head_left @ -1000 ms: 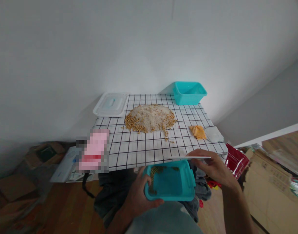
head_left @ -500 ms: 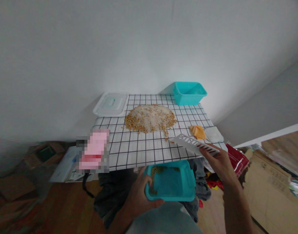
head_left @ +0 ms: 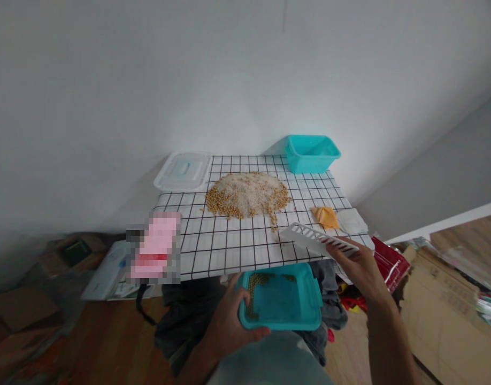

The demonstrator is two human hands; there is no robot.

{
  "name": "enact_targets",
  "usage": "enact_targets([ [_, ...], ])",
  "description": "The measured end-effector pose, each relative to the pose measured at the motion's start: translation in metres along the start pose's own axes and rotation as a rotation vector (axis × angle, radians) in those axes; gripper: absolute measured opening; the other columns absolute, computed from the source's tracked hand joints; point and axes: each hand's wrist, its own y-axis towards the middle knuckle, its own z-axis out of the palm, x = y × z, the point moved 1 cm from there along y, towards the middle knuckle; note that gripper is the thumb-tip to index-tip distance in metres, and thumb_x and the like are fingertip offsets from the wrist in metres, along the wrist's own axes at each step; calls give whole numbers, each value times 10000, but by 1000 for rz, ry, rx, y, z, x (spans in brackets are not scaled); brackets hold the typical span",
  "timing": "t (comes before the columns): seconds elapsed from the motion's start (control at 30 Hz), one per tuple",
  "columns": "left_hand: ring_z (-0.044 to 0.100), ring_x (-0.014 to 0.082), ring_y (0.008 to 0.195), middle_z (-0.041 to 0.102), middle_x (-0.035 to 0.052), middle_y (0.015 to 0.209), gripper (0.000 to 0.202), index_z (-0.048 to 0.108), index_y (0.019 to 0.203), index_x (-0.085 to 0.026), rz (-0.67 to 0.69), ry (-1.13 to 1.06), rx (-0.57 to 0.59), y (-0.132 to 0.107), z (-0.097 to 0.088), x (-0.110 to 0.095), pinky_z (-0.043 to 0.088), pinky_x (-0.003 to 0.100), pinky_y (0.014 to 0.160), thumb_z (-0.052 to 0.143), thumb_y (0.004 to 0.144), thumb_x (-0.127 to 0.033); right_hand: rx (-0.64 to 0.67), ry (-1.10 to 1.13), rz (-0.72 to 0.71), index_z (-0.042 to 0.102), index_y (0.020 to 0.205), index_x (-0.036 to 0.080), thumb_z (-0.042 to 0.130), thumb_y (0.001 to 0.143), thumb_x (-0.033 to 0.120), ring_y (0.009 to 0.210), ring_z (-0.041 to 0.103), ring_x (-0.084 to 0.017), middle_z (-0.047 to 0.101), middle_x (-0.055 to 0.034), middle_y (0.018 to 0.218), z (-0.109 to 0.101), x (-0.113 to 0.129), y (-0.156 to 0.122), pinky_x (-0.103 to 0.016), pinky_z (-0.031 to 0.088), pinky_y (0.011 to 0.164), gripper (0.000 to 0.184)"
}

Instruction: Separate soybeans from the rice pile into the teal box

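Observation:
My left hand (head_left: 229,321) grips the left edge of a teal box (head_left: 288,307) held below the table's front edge; a few yellow beans lie along its far side. My right hand (head_left: 360,264) holds a white slotted panel (head_left: 315,239) tilted over the table's front right part, its far end close to some stray beans. A heap of white rice mixed with yellow beans (head_left: 247,193) lies in the middle of the checked tablecloth (head_left: 225,240).
A second teal box (head_left: 312,152) stands at the back right, a clear lid (head_left: 182,171) at the back left. An orange cloth (head_left: 326,216) and a white cloth (head_left: 352,220) lie at the right edge. Cardboard, bags and clutter cover the floor around.
My right hand lifted the white slotted panel from over the teal box up onto the table's front right and shifted it slightly left. The left hand and box stayed put.

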Motion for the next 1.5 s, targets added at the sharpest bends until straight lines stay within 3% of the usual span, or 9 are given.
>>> enact_targets([
  [0.17,460,370,1351,390,171,1471,580,457,887,-237,-2,15,10,0,0,0,481,448,983,856,625,-566,29,25,-19,775,1103,209,659,899,459,936,711,-278,782,-67,1053,3,1,-1,-366,549,810,343],
  [0.4,452,369,1364,374,175,1487,575,460,889,-230,-4,27,13,0,1,0,474,416,991,872,618,-527,181,55,-61,754,1085,203,618,936,439,904,696,-251,774,-60,1007,13,20,-5,-325,540,780,311],
  [0.57,521,348,1273,420,160,1423,584,457,885,-229,-4,-1,11,2,2,-1,494,417,955,876,610,-528,264,65,-107,752,1055,218,591,952,439,906,692,-244,766,-51,989,19,28,-7,-329,542,805,291],
  [0.83,502,349,1293,391,145,1442,585,458,885,-228,-6,-8,10,2,2,1,490,423,959,871,611,-540,390,114,-147,753,996,227,598,957,397,909,688,-231,756,-48,998,12,31,-10,-321,535,819,233],
  [0.93,467,355,1333,381,148,1456,580,455,892,-231,5,0,15,2,3,2,481,426,976,862,626,-546,321,138,-98,753,1015,213,615,944,406,888,685,-233,759,-48,978,9,25,-9,-317,532,792,247],
  [1.07,457,357,1342,380,154,1461,589,450,893,-235,3,-1,16,1,2,2,478,435,982,861,619,-556,86,80,-33,760,1059,192,647,915,429,874,681,-246,765,-49,966,8,13,-2,-320,520,759,299],
  [1.17,471,361,1336,388,166,1462,583,456,890,-233,-5,7,15,1,1,2,482,431,977,860,620,-556,-14,33,-18,762,1078,178,640,912,444,875,681,-259,771,-58,964,9,8,3,-322,513,727,337],
  [1.5,506,346,1272,425,158,1398,582,456,889,-229,-5,-4,21,1,-1,0,478,411,950,860,625,-553,1,-9,-52,764,1127,183,633,910,461,864,694,-260,780,-61,981,16,12,16,-331,518,733,376],
])
